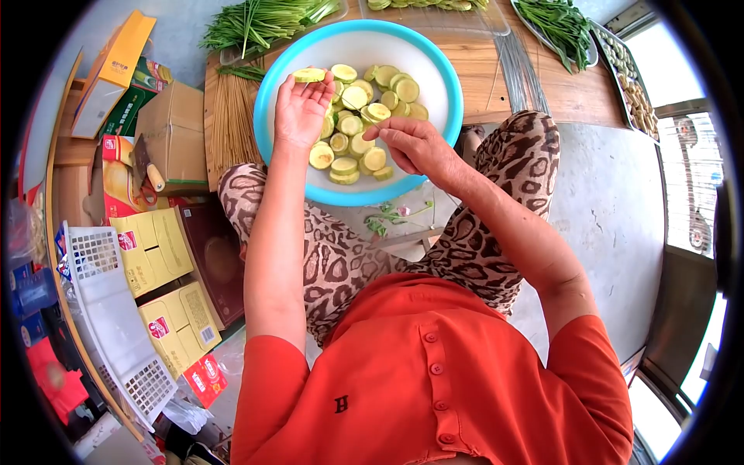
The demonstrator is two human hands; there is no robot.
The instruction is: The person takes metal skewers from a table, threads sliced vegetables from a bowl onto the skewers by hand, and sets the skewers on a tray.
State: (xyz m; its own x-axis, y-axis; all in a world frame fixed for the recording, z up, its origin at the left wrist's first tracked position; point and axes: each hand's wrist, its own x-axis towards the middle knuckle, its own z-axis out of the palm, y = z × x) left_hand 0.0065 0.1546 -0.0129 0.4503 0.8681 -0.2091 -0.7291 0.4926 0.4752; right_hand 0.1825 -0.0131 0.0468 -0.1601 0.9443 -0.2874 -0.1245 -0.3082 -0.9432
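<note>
My left hand [304,112] is palm up over the left side of a blue-rimmed white basin [442,77]. Its fingertips hold a zucchini slice [308,75]. My right hand [417,147] is over the basin's lower right side, its fingers bent and pressed together at the tips. Whatever may be between those fingertips is too small to make out. Beneath both hands lies a pile of round zucchini slices [355,97], pale green inside with darker green skin.
Bamboo skewers [231,116] lie left of the basin, metal skewers [521,70] to its right. Green stalks [263,23], leafy greens [556,31] and a tray of skewered food [632,85] line the table's back. A knife [147,164] rests by cardboard boxes [172,128] at left.
</note>
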